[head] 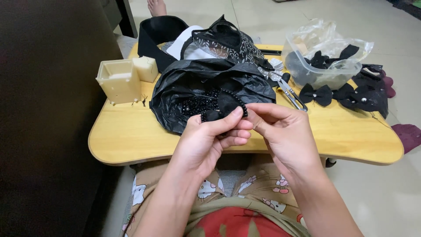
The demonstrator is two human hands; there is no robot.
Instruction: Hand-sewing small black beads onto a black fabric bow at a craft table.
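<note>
Head view, looking down over the lap: a small black fabric bow (224, 106) edged with a string of black beads (239, 102) sits between both hands, just above the near edge of the tabletop (131, 136). The left hand (206, 140) has its grip pinched on the bow, thumb pressed across the top and fingers curled beneath. The right hand (285, 131) meets it from the other side, thumb and forefinger pressed together on the bow's beaded end.

Right behind the hands lies a crumpled black plastic bag (193, 83), open, with loose black beads (199, 105) showing inside. To the right of the bag, small metal snips (290, 93) rest near several finished black bows (346, 94). A clear plastic tub (326, 66) beyond them holds more bows. On the left stands a cream-coloured box (117, 80). Further back rests a patterned black pouch (223, 44).
</note>
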